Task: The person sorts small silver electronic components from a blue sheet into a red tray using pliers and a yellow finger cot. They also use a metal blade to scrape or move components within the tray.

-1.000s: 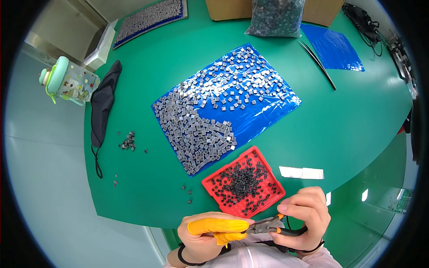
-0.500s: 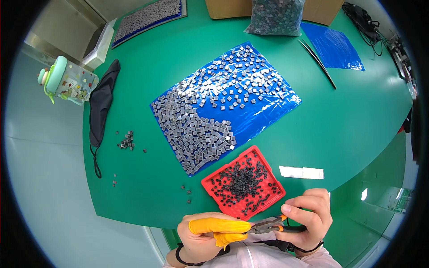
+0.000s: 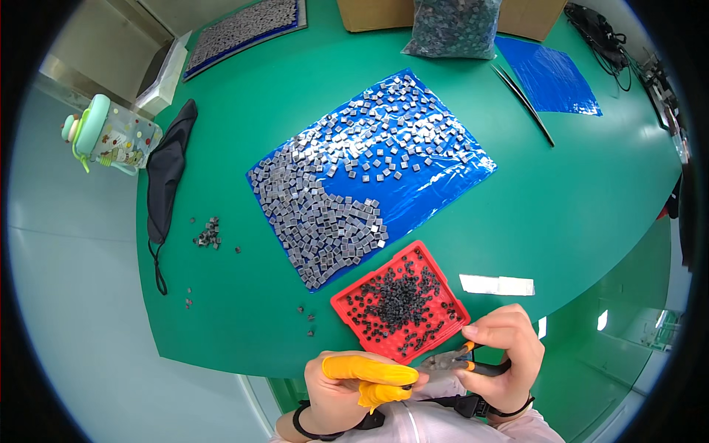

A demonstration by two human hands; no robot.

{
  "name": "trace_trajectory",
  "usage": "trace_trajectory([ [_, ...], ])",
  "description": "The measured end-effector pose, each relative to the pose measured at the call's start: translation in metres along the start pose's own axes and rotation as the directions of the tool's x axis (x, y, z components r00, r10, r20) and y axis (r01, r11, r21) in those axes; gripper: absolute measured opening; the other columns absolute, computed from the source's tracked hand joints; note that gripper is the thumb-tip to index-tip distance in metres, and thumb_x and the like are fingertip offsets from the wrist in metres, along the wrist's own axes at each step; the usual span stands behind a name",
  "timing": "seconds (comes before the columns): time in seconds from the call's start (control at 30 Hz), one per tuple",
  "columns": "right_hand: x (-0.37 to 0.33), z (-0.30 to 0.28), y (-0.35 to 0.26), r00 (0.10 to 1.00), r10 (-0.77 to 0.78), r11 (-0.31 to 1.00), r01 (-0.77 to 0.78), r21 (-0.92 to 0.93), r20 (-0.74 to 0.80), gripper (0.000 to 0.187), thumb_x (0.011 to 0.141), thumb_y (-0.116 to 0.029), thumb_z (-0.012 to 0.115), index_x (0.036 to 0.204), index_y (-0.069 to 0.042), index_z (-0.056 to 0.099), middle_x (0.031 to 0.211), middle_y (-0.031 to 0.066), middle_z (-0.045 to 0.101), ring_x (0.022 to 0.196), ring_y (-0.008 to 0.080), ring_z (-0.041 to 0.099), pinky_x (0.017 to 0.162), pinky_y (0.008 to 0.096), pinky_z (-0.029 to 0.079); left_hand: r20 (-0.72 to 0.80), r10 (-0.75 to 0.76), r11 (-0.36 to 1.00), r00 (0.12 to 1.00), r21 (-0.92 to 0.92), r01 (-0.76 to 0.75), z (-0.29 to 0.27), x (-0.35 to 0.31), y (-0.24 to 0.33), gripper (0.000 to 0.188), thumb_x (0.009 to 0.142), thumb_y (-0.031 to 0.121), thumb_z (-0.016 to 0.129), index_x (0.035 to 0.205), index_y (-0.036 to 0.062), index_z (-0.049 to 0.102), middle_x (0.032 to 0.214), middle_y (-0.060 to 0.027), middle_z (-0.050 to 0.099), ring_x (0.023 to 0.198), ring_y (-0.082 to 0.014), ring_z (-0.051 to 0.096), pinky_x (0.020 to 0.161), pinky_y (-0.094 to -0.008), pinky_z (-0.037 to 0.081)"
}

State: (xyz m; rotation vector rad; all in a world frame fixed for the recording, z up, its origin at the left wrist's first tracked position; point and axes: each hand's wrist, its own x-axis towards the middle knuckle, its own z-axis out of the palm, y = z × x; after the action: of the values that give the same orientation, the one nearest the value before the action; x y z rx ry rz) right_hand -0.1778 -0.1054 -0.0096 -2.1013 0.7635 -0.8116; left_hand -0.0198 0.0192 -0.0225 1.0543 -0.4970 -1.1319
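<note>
Below the red tray [image 3: 444, 280], my left hand [image 3: 336, 395] wears yellow finger cots on its thumb and finger. A small dark part [image 3: 407, 387] shows at the pinched fingertips, too little of it visible to tell its exact kind. My right hand [image 3: 511, 353] grips pliers [image 3: 444, 360] with black and orange handles. The pliers' jaws point left, a little above and apart from the left fingertips. Many tiny black parts [image 3: 402, 301] lie heaped in the middle of the tray and scattered around it.
Beyond the tray, small grey square pieces [image 3: 317, 229] cover much of a blue sheet [image 3: 421, 199]. Loose dark pieces [image 3: 210, 235] lie at left near a black mask [image 3: 167, 173] and a bottle [image 3: 122, 133]. Tweezers [image 3: 528, 107], a filled bag [image 3: 454, 29] and a white strip [image 3: 496, 285] lie right.
The pliers' jaws have come away from my left fingertips, up and to the right. My left hand has shifted slightly right, and the dark part now shows between its fingers.
</note>
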Motion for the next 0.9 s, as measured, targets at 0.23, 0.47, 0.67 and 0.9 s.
trace_trajectory([
  [0.23, 0.001, -0.003, -0.005, 0.996, 0.089, 0.974, -0.082, 0.213, -0.024, 0.035, 0.062, -0.015, 0.086, 0.086, -0.004, 0.063, 0.077, 0.0065, 0.060, 0.066, 0.0172, 0.056, 0.057, 0.0285, 0.041, 0.002, -0.023, 1.000, 1.000, 0.005, 0.023, 0.003, 0.000, -0.002, 0.017, 0.076, -0.006, 0.073, 0.091, -0.0119, 0.066, 0.085, -0.0187, 0.069, 0.079, -0.0259, 0.070, 0.073, -0.0333, 0.058],
  [0.47, 0.023, -0.001, -0.018, 0.961, 0.134, 0.792, -0.250, 0.557, 0.241, 0.030, 0.063, 0.001, 0.084, 0.083, -0.004, 0.063, 0.086, 0.0180, 0.070, 0.071, 0.0183, 0.065, 0.059, 0.0265, 0.049, 0.034, 0.021, 0.994, 0.999, 0.106, -0.025, 0.007, -0.001, -0.004, 0.020, 0.073, -0.007, 0.075, 0.091, -0.0104, 0.067, 0.084, -0.0159, 0.069, 0.074, -0.0203, 0.068, 0.067, -0.0277, 0.055],
  [0.67, 0.021, 0.003, -0.017, 0.964, 0.155, 0.756, -0.256, 0.603, 0.214, 0.028, 0.064, 0.003, 0.082, 0.083, -0.003, 0.064, 0.083, 0.0163, 0.070, 0.071, 0.0192, 0.066, 0.062, 0.0272, 0.050, 0.043, 0.070, 0.973, 0.997, 0.215, -0.078, 0.009, -0.001, -0.004, 0.021, 0.072, -0.006, 0.077, 0.091, -0.0079, 0.067, 0.084, -0.0125, 0.069, 0.073, -0.0165, 0.066, 0.065, -0.0244, 0.052],
  [0.9, 0.021, 0.001, -0.016, 0.971, 0.123, 0.793, -0.221, 0.567, 0.206, 0.028, 0.064, 0.002, 0.082, 0.084, -0.004, 0.064, 0.082, 0.0152, 0.070, 0.070, 0.0187, 0.065, 0.062, 0.0273, 0.050, 0.032, 0.068, 0.959, 0.997, 0.274, -0.074, 0.005, -0.005, -0.011, 0.022, 0.083, 0.011, 0.069, 0.097, -0.0059, 0.065, 0.081, -0.0129, 0.066, 0.066, -0.0233, 0.062, 0.059, -0.0297, 0.049],
])
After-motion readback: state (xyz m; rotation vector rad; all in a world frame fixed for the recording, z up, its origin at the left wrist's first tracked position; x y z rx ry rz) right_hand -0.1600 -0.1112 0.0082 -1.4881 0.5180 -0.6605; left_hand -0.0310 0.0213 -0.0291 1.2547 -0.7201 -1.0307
